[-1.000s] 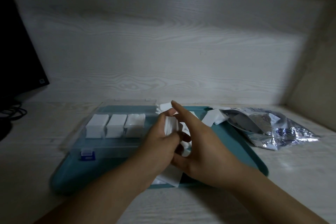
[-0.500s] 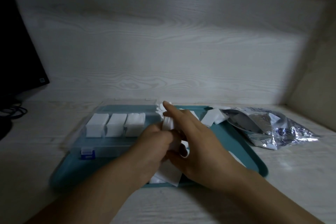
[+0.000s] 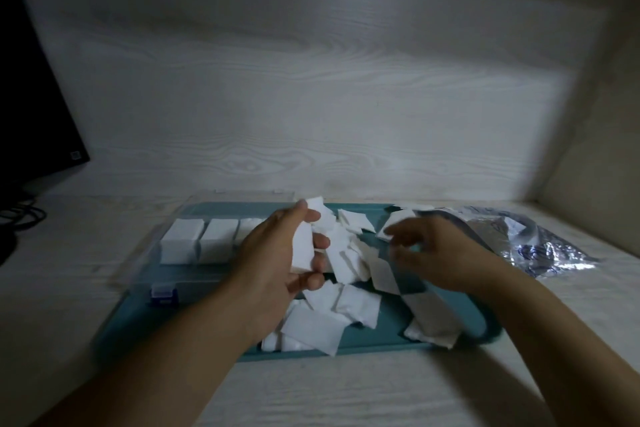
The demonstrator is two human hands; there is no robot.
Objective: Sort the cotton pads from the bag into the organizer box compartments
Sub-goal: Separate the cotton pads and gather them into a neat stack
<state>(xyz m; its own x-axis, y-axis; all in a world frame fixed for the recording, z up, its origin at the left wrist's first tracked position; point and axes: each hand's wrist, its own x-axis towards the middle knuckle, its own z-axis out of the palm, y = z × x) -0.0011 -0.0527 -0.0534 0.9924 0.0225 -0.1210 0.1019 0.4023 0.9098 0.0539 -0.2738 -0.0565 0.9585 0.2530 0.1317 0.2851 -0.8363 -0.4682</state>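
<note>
My left hand (image 3: 277,260) grips a stack of white cotton pads (image 3: 304,246) upright over the teal tray (image 3: 374,340). Loose cotton pads (image 3: 346,305) lie scattered on the tray below and to the right of that hand. My right hand (image 3: 433,253) hovers blurred over the tray's right half, fingers loosely curled, holding nothing I can make out. The clear organizer box (image 3: 173,274) stands on the tray's left part; three of its compartments hold pad stacks (image 3: 201,243). The silver bag (image 3: 519,239) lies on its side off the tray's right end.
A dark monitor (image 3: 31,107) and cables (image 3: 20,218) stand at the far left. A wood-grain wall (image 3: 311,97) closes the back and a beige side panel (image 3: 595,149) closes the right. The box's blue latch (image 3: 162,293) faces me.
My hands were together over the pad stack; now my right hand has pulled away to the right toward the bag, and my left hand keeps the stack alone, exposing the loose pads beneath.
</note>
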